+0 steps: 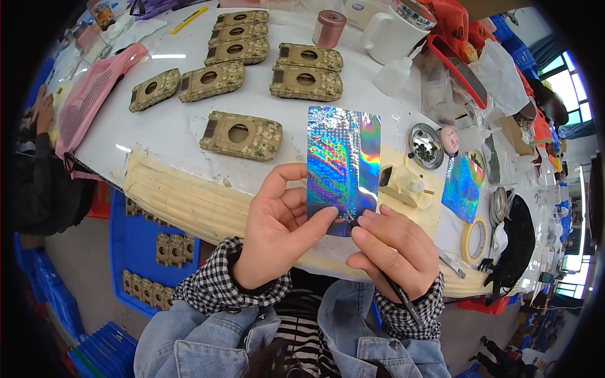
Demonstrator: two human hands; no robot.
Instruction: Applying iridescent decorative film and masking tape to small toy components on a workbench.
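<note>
My left hand pinches the lower part of a shiny rainbow holographic sticker sheet, its thumb on the front. My right hand is closed round slim black tweezers, whose tip meets the sheet's lower edge; the fingers partly hide them. Behind the sheet, a tan model turret rests on the table, partly covered. A camouflage model tank hull with a round opening lies beyond my left hand. Several similar hulls stand farther back in groups.
On the right are a metal dish of small dark parts, another holographic sheet, a tape roll and a red-framed phone. A white mug stands behind. Below left, a blue tray holds more hulls; a person's hand is at far left.
</note>
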